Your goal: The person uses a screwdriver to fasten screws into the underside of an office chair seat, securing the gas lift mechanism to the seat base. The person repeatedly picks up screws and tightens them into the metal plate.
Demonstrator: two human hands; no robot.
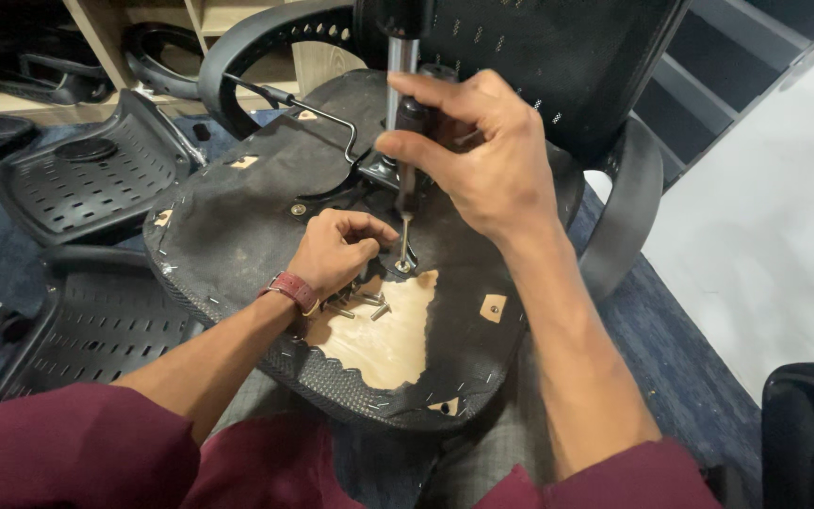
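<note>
Driving a screw [404, 267] into the upturned office chair seat [256, 207] on the lap: right hand [482, 155] fisted round the screwdriver [407, 179] handle, left hand [336, 250] pinching at the tip. Loose screws [362, 303] lie on bare plywood. Seat looks rigid and bulky; hold by the rim.

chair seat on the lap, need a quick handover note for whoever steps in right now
Right hand grips a screwdriver upright, its tip in a screw on the upturned chair seat.
Left hand rests on the seat beside that screw, fingers curled by the tip.
Loose screws lie on the bare wood patch.
Done: cannot tell how far this screw is turned.
Left: the loose screws are not fitted.
</note>
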